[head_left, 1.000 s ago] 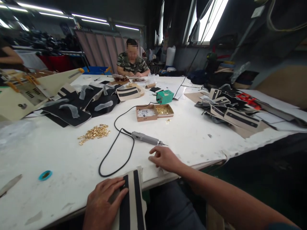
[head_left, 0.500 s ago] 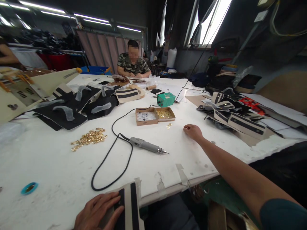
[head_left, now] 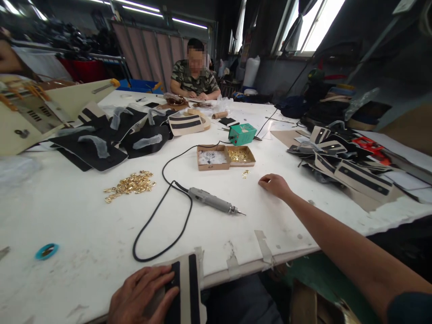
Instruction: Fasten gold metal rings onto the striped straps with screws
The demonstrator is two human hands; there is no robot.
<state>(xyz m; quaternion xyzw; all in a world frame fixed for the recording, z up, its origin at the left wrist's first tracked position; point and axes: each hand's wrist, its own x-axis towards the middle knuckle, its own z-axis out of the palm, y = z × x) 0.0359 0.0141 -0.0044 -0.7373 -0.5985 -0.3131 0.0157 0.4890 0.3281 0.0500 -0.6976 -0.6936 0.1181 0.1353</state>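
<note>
My left hand point(head_left: 145, 292) presses a black-and-beige striped panel point(head_left: 185, 288) at the table's front edge, its fingers and thumb gripping the surface. My right hand point(head_left: 275, 185) is low over the white table, fingers curled with thumb and forefinger together; whether a small piece is between them I cannot tell. Left of it lie a few loose gold pieces point(head_left: 245, 173). A grey electric screwdriver point(head_left: 212, 200) rests between the hands, its bit pointing right. Behind it are a cardboard box of small gold parts point(head_left: 240, 155) and a cardboard box with whitish contents point(head_left: 212, 158).
Gold metal fittings point(head_left: 131, 184) lie heaped at the left, near a blue dish point(head_left: 46, 251). Black panels point(head_left: 101, 139) are piled behind them, striped panels point(head_left: 361, 175) at right. A green power box point(head_left: 242, 134) stands behind the boxes. Across the table sits a person point(head_left: 195, 78).
The view has shifted slightly, so most things appear a little farther right. My right hand has moved slightly nearer relative to the boxes. My left hand stays on the panel.
</note>
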